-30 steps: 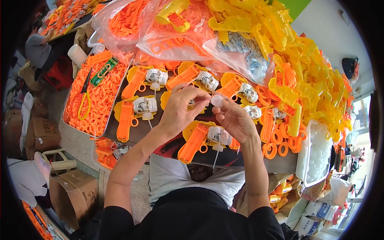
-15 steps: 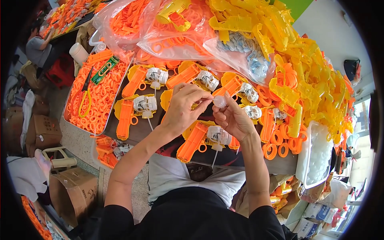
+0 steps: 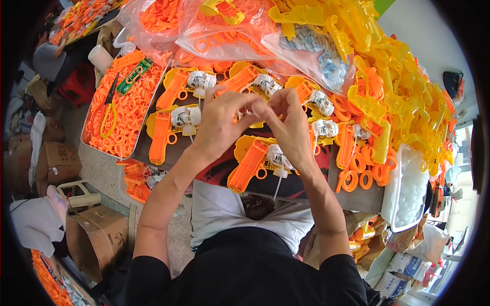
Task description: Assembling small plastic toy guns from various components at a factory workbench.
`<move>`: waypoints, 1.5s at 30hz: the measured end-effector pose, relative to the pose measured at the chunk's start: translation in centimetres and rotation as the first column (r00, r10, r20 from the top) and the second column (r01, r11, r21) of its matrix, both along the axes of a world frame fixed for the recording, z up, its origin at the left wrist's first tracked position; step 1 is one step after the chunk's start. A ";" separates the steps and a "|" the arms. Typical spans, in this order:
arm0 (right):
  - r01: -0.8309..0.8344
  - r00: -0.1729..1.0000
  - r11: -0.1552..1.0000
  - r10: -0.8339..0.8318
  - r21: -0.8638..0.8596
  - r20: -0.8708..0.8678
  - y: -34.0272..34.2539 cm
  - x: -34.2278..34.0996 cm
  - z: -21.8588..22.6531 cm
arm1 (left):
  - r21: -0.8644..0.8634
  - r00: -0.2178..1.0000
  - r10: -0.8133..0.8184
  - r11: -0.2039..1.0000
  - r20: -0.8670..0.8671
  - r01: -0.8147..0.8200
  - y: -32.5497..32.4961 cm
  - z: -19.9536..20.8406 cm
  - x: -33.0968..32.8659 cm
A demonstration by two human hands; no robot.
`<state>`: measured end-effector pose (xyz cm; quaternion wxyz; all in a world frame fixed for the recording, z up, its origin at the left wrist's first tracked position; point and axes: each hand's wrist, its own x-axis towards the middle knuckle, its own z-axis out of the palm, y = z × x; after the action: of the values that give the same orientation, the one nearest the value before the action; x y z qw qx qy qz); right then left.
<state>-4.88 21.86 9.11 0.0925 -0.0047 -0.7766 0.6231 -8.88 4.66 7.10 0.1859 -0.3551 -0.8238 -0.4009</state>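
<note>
My left hand and my right hand meet over the middle of the table, fingers bent toward each other. Thumbs and fingertips come together; what they hold, if anything, is hidden behind them. Below and around them lie several toy gun halves, each with an orange grip, a yellow shell and a white mechanism. The nearest orange grip lies below my hands, its white mechanism partly covered by my right wrist. Another white mechanism lies left of my left hand, with a thin pale tube hanging from it.
A metal tray of orange rings holds yellow-handled scissors and a green tool on the left. Yellow shells heap up at the right. A white bin of translucent parts stands at the right edge. Plastic bags line the back.
Both hands have moved slightly up and closer together, turning so their backs face me. The small translucent white cap in my right fingers is now out of sight.
</note>
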 end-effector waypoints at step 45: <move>-0.170 0.978 0.615 0.199 0.770 0.057 0.5 -6.4 -3.4 | 0.121 0.806 -0.069 0.993 0.588 -0.002 -4.6 -0.9 2.5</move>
<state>-11.32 22.35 5.73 0.0343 0.1257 -0.9624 0.2383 -6.36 0.04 6.17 -0.0663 -0.2160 -0.8097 -0.5415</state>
